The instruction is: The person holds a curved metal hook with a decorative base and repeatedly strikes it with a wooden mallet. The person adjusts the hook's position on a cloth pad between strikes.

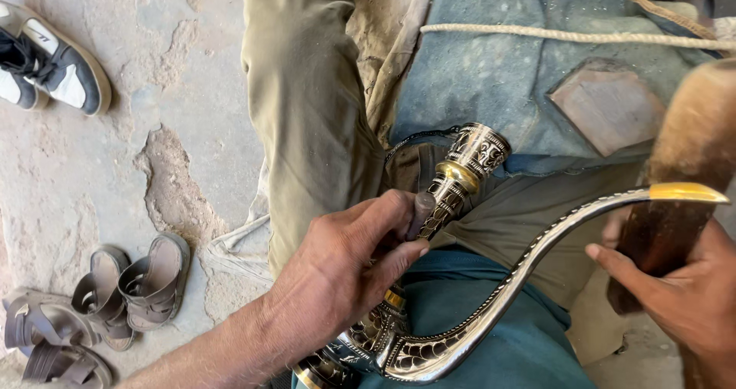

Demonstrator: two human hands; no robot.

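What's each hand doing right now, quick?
Left hand: closed on the ornate metal horn.
Right hand: closed on a dark wooden tool.

We see the engraved horn-shaped piece point(460, 335) in glossy polished metal with brass-yellow bands; beside it, the wooden block point(675, 205) looks smooth and dark, above it lies dusty blue cloth point(498, 75), left of it rough cracked floor point(115, 174)
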